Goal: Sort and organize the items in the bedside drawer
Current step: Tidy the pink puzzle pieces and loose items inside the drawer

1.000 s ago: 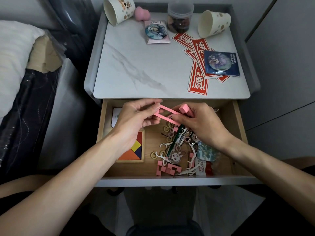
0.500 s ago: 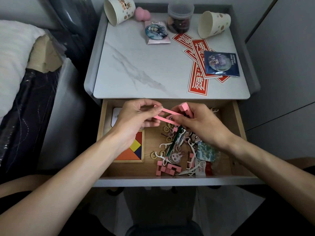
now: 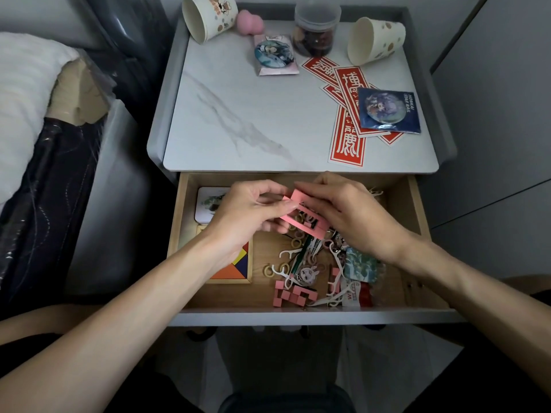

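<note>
The nightstand top [image 3: 238,120] carries what looks like a first round of sorting: two paper cups [image 3: 375,40] lying on their sides, a lidded jar [image 3: 316,28], red stickers [image 3: 347,126] and two badge packets [image 3: 387,110]. Whether these came out of the drawer cannot be told.

The open drawer [image 3: 298,318] is far from tidy. Its left side is orderly, with a wooden tangram tray [image 3: 235,268] and a white card [image 3: 208,201] lying flat just behind it. The middle and right are a heap.

Above the rear middle of the drawer, both hands hold a pink frame [image 3: 302,222] in the air. The left hand [image 3: 247,216] pinches its left end between thumb and fingers; the right hand [image 3: 351,222] curls its fingers over the far edge (a small pink piece may sit under those fingertips, but that is hard to make out).

Left to do, by my judgement, is most of the job: printed packets [image 3: 360,266], loose pink blocks [image 3: 293,295], white floss picks [image 3: 286,254], a bunny charm [image 3: 308,274] and small rings [image 3: 296,242] lie mixed together and ungrouped
</note>
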`<state>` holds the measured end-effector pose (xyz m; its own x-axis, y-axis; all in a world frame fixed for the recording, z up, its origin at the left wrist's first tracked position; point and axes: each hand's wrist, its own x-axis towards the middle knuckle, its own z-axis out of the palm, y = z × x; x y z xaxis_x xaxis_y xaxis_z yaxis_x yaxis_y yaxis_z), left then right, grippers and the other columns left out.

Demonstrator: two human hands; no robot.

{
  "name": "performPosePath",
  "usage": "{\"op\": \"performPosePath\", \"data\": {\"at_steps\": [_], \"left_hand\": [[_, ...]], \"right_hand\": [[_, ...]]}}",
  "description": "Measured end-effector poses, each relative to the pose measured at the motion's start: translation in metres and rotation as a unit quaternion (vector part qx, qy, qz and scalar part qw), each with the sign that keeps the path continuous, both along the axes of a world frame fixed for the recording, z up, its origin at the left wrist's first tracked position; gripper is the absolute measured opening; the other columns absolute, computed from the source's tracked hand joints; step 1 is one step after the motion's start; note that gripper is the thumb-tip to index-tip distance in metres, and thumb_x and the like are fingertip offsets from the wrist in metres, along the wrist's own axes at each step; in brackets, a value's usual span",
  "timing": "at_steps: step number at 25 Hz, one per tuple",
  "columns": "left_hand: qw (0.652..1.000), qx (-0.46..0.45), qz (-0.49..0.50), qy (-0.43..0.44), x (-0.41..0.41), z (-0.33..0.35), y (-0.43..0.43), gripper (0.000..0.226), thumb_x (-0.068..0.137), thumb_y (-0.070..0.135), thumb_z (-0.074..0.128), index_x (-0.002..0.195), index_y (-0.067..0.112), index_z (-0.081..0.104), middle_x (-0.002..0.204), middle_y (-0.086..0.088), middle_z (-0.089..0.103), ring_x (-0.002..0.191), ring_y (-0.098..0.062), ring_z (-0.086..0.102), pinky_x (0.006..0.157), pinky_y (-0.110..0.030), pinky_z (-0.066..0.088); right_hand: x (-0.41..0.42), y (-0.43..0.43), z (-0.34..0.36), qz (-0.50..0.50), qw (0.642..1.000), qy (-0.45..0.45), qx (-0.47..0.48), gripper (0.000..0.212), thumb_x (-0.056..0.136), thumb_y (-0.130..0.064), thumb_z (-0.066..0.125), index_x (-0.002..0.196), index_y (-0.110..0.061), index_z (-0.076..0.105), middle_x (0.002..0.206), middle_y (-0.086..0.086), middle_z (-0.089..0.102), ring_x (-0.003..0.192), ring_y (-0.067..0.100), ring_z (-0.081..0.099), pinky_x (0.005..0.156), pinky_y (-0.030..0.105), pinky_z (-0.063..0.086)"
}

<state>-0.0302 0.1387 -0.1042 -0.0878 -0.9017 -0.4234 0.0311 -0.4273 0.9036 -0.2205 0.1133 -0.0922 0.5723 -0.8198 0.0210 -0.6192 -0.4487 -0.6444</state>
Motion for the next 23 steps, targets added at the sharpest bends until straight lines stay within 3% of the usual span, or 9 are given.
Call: {"op": "performPosePath", "data": {"at_steps": [4,10,15,19,23], "left_hand": [[1.0,0.01,-0.012,0.006,-0.0002,0.0005,0.0007,0.014,0.083,0.005,0.072,0.097,0.007,0.073,0.089,-0.015,0.074,0.064,-0.017,0.068,0.062,-0.025,0.059],[1.0,0.027,-0.003,0.016,0.0014,-0.0006,0.0026,0.02,0.082,0.005,0.073,0.102,0.004,0.072,0.095,-0.022,0.072,0.066,-0.02,0.067,0.061,-0.025,0.059],[0.999,0.03,0.011,0.04,0.0013,0.0,0.0023,0.028,0.075,0.016,0.074,0.101,0.007,0.074,0.081,-0.012,0.072,0.063,-0.019,0.065,0.06,-0.025,0.058],[0.999,0.027,0.023,0.033,0.0008,-0.0013,0.0025,0.021,0.08,0.014,0.071,0.1,0.008,0.074,0.076,-0.008,0.072,0.059,-0.018,0.063,0.057,-0.023,0.057],[0.999,0.018,0.034,0.018,0.0043,0.0003,-0.0005,0.021,0.084,0.012,0.071,0.103,0.005,0.074,0.078,-0.011,0.07,0.058,-0.016,0.062,0.056,-0.022,0.055]], "right_hand": [[0.0054,0.0024,-0.0013,-0.076,0.994,-0.07,0.02,0.025,0.094,-0.02,0.063,0.118,-0.021,0.069,0.102,-0.012,0.07,0.093,-0.005,0.063,0.08,0.01,0.048],[0.008,0.0067,-0.0005,-0.094,0.992,-0.079,0.023,0.017,0.09,-0.018,0.069,0.106,-0.019,0.075,0.089,-0.015,0.072,0.082,-0.006,0.066,0.069,0.01,0.05],[0.0067,0.0086,0.002,-0.089,0.989,-0.111,0.032,0.021,0.088,-0.017,0.071,0.109,-0.018,0.075,0.087,-0.016,0.072,0.076,-0.006,0.068,0.065,0.01,0.05],[0.0075,0.0093,-0.0013,-0.086,0.99,-0.112,0.01,0.024,0.088,-0.02,0.071,0.112,-0.019,0.074,0.096,-0.011,0.072,0.087,-0.002,0.067,0.074,0.013,0.052],[0.0063,0.0082,-0.003,-0.058,0.996,-0.061,-0.02,0.035,0.095,-0.028,0.06,0.129,-0.018,0.064,0.108,-0.006,0.064,0.094,0.003,0.06,0.081,0.016,0.05]]}}
